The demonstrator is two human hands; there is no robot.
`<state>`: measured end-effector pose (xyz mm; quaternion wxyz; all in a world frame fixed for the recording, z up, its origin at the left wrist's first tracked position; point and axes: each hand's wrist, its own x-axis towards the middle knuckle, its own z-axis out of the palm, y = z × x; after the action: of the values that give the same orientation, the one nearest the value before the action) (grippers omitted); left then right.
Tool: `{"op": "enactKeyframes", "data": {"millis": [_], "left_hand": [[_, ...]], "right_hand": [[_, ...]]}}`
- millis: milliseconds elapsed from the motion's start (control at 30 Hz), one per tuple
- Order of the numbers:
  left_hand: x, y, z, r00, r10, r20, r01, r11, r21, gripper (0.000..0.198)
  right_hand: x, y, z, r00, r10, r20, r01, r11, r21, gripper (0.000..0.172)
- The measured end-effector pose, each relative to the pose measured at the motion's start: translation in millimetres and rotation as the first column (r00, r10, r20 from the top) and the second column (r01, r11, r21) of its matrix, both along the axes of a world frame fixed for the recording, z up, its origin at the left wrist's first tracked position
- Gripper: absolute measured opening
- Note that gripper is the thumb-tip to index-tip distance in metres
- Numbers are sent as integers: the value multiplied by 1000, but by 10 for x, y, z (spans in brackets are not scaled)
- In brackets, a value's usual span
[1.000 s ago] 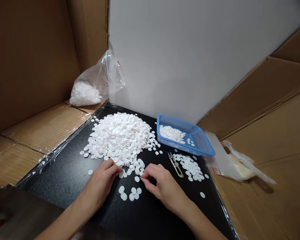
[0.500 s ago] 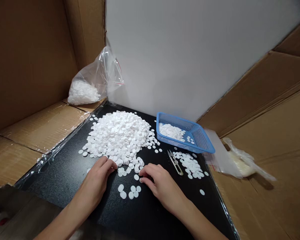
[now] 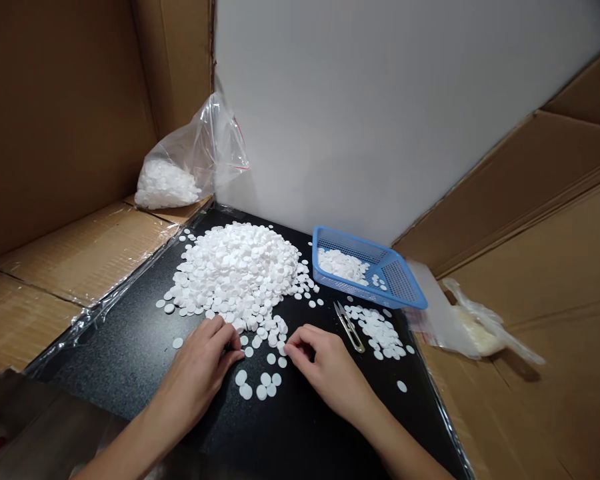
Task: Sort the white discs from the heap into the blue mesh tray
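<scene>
Head view: left hand [image 3: 205,357] and right hand [image 3: 327,363] curl beside loose white discs [image 3: 271,359] on the black counter [image 3: 125,347], near a large pile [image 3: 240,267] of them; whether either pinches a disc cannot be told.

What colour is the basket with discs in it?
The basket is blue; the head view shows it best.

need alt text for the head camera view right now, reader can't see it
A person's left hand and right hand reach toward loose white discs in front of a big heap of them on a black table. To the right are metal snips, a smaller spread of discs and a blue basket holding more.
</scene>
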<state>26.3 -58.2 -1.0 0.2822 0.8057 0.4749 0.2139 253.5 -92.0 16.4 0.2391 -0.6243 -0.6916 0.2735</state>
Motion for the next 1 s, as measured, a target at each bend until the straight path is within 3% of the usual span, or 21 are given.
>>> {"op": "enactKeyframes", "data": {"millis": [133, 333, 500, 800, 1000], "left_hand": [[-61, -10, 21, 997, -35, 65, 40, 996, -83, 21], [-90, -18, 29, 996, -75, 39, 79, 989, -122, 21], [-90, -10, 29, 997, -80, 24, 82, 989, -125, 24], [-88, -7, 29, 997, -78, 27, 80, 991, -109, 21], [-181, -60, -5, 980, -190, 66, 194, 979, -67, 19]], "right_hand": [[71, 14, 43, 1000, -16, -17, 14, 990, -141, 21], [133, -13, 84, 999, 38, 31, -29, 967, -252, 20], [77, -24, 53, 991, 124, -49, -128, 986, -103, 14], [-47, -73, 32, 969, 209, -132, -217, 975, -53, 21], [-105, -26, -82, 978, 203, -39, -191, 962, 196, 16]]}}
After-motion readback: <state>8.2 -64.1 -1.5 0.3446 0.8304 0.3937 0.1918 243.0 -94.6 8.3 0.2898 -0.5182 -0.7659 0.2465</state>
